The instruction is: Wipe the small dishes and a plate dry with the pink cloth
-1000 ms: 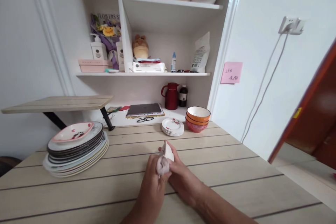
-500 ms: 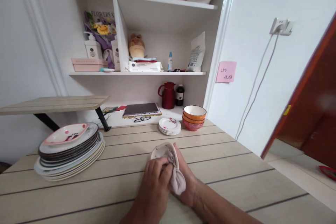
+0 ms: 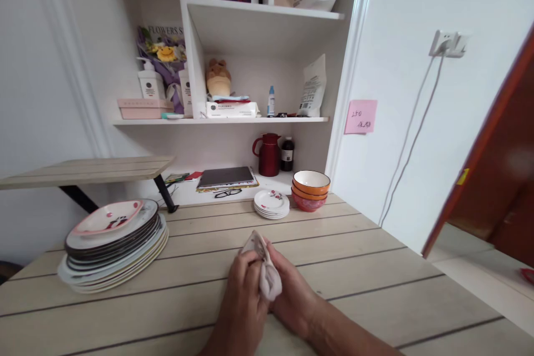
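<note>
A small pale pink low-cut sock (image 3: 270,281) is bunched between my two hands, above the near middle of the wooden table. My left hand (image 3: 244,292) is closed on it with curled fingers pressing into the fabric. From the other side my right hand (image 3: 294,292) wraps round it, its thumb side up near the sock's raised edge. Part of the sock and most of the right fingertips are hidden behind my left hand and the cloth.
A tall stack of plates (image 3: 112,261) stands at the left, by a raised wooden shelf (image 3: 92,169). Farther back are small plates (image 3: 271,203), stacked bowls (image 3: 311,189), glasses (image 3: 228,193), a closed laptop (image 3: 225,176), a red jug (image 3: 269,156) and a dark bottle (image 3: 287,154).
The sock's wide-spread opening has narrowed and folded together between my hands. My right hand has turned in closer around it. The camera view has shifted slightly.
</note>
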Demonstrator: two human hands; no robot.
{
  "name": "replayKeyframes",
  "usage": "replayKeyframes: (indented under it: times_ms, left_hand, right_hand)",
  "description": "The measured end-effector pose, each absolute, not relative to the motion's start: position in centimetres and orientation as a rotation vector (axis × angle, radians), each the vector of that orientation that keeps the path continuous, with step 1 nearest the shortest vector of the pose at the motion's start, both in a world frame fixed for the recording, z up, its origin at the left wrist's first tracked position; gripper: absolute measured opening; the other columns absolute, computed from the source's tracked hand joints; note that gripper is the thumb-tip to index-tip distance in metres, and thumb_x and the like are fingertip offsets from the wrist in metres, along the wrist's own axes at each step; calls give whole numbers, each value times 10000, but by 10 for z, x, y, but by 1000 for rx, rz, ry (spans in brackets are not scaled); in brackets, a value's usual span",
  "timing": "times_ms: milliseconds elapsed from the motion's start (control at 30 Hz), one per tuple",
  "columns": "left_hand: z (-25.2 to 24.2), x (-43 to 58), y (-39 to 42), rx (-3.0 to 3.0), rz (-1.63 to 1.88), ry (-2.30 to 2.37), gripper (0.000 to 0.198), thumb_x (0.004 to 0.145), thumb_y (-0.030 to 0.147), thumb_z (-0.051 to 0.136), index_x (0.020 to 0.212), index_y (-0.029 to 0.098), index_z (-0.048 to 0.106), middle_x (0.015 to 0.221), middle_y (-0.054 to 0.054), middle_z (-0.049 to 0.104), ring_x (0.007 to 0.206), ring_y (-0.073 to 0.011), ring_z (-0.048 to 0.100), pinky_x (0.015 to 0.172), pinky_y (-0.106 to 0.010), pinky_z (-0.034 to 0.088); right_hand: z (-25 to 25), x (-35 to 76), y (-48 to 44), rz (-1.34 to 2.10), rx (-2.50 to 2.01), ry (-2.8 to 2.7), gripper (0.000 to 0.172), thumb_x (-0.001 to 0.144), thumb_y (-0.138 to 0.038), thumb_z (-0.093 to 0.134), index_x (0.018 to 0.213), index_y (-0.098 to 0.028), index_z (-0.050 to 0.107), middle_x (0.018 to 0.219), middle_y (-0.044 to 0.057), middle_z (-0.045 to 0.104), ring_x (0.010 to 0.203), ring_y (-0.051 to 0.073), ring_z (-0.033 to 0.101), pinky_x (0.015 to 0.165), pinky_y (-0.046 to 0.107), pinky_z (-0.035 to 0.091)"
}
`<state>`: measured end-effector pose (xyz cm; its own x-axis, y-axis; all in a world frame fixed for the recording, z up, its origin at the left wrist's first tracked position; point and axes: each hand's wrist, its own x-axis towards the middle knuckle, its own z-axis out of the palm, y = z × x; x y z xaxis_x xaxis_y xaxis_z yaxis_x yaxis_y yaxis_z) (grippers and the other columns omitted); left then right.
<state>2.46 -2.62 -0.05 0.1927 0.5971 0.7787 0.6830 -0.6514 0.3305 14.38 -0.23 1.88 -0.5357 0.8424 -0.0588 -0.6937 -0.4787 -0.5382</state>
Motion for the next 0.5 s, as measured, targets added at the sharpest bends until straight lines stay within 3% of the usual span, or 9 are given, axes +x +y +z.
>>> replayKeyframes:
  times_ms: [100,200,400,500]
  left_hand:
    - [4,25,-30,-2373,-1299,-1143,433,778,64,521,1191,192,521,1170,-131,591,1074,-268,606,901,-462,549]
    - [6,25,-31,-2413,-1188,-1016,474,746,32,499,1193,189,528,1148,-120,628,1064,-267,613,901,-460,547]
    - [3,28,-30,-2394,-1337,-1092,378,827,55,480,1166,209,550,1132,-96,633,1045,-234,628,885,-402,552]
    - [5,28,-28,-2350,-1642,-1383,315,870,127,500,1173,211,516,1094,-92,616,999,-221,639,825,-369,566]
  right_hand:
    - [20,143,-2,2210,-471,-535,462,796,-622,605,780,-161,630,638,13,632,753,201,635,768,304,459]
    - [21,144,3,2302,-482,-513,582,763,-739,517,675,-169,596,622,50,634,745,234,643,737,335,472]
    - [21,152,11,2308,-534,-579,668,734,-819,473,732,-164,602,677,47,640,701,201,623,683,305,460]
    - [22,153,7,2153,-440,-685,533,782,-691,585,975,-196,628,821,18,673,753,173,614,706,278,447]
